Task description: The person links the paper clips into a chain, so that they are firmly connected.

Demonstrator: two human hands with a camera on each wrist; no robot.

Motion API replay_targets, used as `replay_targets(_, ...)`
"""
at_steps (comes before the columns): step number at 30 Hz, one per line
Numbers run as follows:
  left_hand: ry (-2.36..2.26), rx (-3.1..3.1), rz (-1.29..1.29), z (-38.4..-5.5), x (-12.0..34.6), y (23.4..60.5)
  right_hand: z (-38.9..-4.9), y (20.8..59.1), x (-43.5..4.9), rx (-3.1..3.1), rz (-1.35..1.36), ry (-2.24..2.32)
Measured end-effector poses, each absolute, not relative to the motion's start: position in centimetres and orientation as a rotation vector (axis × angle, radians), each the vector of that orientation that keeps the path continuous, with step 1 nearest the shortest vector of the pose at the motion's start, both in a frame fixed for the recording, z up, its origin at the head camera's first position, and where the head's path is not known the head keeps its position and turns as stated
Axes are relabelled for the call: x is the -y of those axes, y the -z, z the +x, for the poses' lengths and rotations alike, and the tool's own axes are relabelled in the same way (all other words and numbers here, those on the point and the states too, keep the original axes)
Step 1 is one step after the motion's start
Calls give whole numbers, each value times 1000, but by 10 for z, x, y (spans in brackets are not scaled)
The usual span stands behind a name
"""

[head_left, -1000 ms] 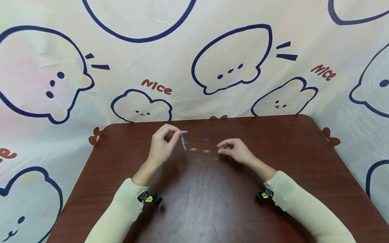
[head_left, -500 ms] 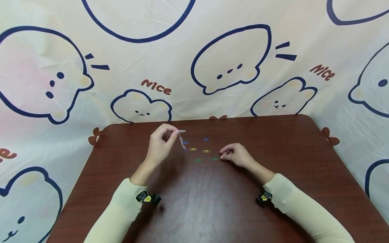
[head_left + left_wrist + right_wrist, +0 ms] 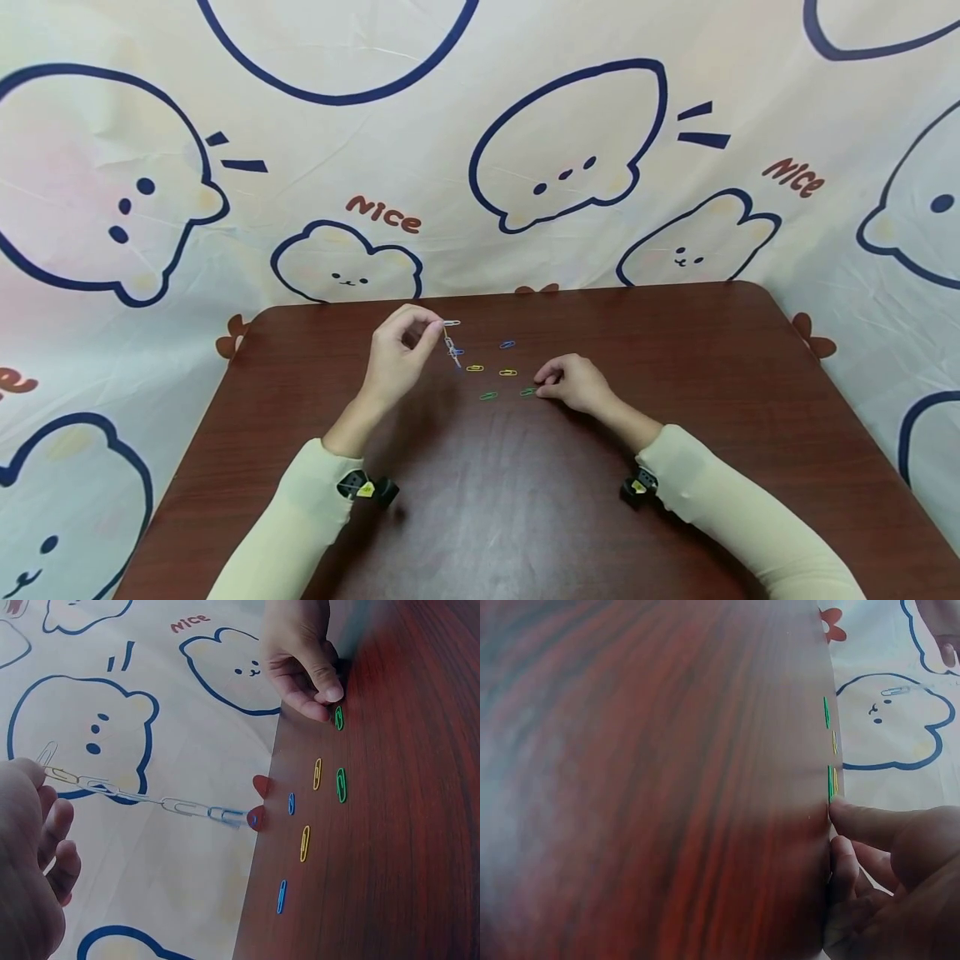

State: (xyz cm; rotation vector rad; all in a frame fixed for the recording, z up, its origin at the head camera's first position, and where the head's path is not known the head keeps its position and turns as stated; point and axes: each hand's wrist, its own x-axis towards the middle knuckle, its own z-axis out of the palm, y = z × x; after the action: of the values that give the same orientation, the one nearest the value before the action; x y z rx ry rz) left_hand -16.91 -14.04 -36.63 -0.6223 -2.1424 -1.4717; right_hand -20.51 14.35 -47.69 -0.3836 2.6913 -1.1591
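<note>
My left hand [image 3: 401, 350] pinches a paper clip chain [image 3: 180, 807] near its upper end, between thumb and fingertips. White, yellow and blue clips make up the chain, which hangs above the table; a white clip sticks out past the fingertips. On the table, my right hand [image 3: 576, 383] touches the near end of a green paper clip [image 3: 527, 392] with its thumb tip, the fingers loosely bent. That clip lies flat. Left of it lies another green paper clip [image 3: 488, 396]. Two yellow paper clips [image 3: 317, 774] and two blue paper clips [image 3: 281, 896] lie farther back.
The brown wooden table [image 3: 480, 500] ends at a cartoon-printed cloth [image 3: 450, 167] behind it and at both sides. Each sleeved wrist carries a small black camera [image 3: 637, 487].
My right hand first drew nearer to me, then moved left until its thumb met the right-hand green paper clip. My left hand and the hanging chain shifted only slightly.
</note>
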Motion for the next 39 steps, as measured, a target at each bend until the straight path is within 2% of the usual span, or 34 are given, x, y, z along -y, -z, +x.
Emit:
replay_targets(18, 1473, 2156, -616, -170, 137, 362, -203, 472, -128, -2744, -358, 1050)
replay_targets(39, 1462, 2151, -625, -170, 138, 364, -205, 476, -135, -2677, -553, 1091)
